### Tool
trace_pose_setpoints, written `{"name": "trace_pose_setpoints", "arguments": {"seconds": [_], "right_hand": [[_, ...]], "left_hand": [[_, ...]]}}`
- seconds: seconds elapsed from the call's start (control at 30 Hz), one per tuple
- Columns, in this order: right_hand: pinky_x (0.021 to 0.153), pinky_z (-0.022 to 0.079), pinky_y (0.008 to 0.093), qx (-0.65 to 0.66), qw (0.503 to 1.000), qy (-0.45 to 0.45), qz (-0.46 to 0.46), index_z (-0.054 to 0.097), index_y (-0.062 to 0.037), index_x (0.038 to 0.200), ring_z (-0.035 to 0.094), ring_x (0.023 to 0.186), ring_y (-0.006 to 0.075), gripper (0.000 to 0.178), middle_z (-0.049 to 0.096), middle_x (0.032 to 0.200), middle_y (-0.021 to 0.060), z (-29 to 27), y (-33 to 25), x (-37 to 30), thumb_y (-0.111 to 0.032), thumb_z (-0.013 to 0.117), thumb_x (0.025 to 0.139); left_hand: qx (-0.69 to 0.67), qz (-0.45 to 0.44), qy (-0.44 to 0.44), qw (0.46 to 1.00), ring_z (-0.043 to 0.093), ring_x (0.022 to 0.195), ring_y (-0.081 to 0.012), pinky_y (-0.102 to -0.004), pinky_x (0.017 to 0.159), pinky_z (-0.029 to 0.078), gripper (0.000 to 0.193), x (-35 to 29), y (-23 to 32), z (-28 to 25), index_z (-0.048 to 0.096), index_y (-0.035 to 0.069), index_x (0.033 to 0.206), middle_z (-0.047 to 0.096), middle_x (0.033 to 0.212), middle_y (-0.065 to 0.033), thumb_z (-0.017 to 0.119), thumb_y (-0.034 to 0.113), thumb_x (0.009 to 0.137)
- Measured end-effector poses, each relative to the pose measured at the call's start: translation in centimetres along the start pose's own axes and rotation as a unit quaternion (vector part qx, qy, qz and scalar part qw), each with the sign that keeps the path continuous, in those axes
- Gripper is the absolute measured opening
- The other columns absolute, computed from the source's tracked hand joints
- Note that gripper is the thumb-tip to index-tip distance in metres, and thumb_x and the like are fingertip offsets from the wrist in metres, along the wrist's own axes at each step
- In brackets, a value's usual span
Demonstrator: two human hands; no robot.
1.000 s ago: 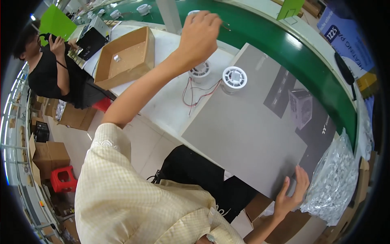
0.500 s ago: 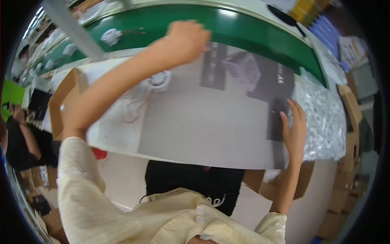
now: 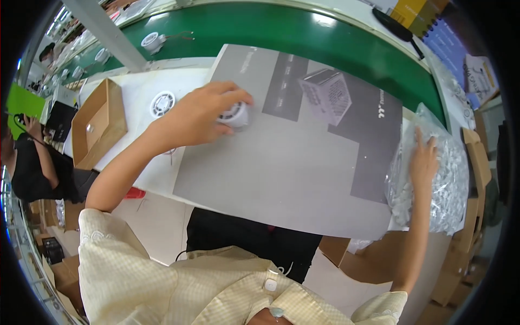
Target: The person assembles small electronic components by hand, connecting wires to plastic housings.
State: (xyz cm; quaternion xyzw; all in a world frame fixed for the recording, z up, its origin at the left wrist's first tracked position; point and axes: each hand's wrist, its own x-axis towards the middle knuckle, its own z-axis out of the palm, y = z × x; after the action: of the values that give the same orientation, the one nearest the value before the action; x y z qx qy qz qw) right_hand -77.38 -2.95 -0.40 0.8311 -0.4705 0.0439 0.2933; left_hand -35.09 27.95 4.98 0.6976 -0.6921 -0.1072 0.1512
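Observation:
My left hand (image 3: 201,112), thumb and fingers curled round it, grips a white round housing (image 3: 235,117) with slots in its face, over the left part of a large grey printed sheet (image 3: 281,168). Just left of that hand, a second white slotted housing (image 3: 163,103) rests on the white table. At the sheet's right edge lies a clear plastic bag (image 3: 452,176) full of small pale pieces that I cannot make out singly. My right hand (image 3: 424,161) lies on the bag, its fingers stretched forward and partly apart.
A green conveyor belt (image 3: 244,30) runs behind the table, carrying a white wired housing (image 3: 152,41). An open cardboard box (image 3: 99,125) stands at the table's left end. Cartons (image 3: 471,216) line the right side. Another person (image 3: 40,157) is at the far left.
My left hand has come back from the belt side toward me, and a white housing now shows in it. My right hand has moved right, off the sheet onto the plastic bag.

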Motion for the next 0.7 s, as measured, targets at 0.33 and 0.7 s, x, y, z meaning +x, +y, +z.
{"name": "trace_pose_setpoints", "arguments": {"seconds": [0.33,0.7], "right_hand": [[0.08,0.052,0.0405,-0.136,0.99,-0.019,0.0,0.058,-0.0087,0.124,0.062,0.105,0.0272,0.035,0.058,0.116,0.0106,1.8,-0.6,3.4,-0.015,0.061,0.089],[0.079,0.054,0.0332,0.441,0.896,0.016,-0.044,0.062,-0.0005,0.118,0.065,0.088,0.0224,0.034,0.065,0.101,0.0116,-4.6,-2.2,-2.9,-0.005,0.073,0.086]], "left_hand": [[0.045,-0.138,-0.039,0.989,0.065,0.097,-0.0361,-0.0443,0.076,0.055,0.065,-1.9,2.6,1.0,0.056,0.004,0.126,0.067,0.096,-0.0174,0.082,0.039,0.079],[0.245,0.295,0.041,0.923,0.043,0.138,-0.0314,-0.0435,0.111,0.042,0.045,-1.8,-2.1,2.6,0.059,0.015,0.123,0.048,0.146,-0.0138,0.073,0.017,0.081]]}}
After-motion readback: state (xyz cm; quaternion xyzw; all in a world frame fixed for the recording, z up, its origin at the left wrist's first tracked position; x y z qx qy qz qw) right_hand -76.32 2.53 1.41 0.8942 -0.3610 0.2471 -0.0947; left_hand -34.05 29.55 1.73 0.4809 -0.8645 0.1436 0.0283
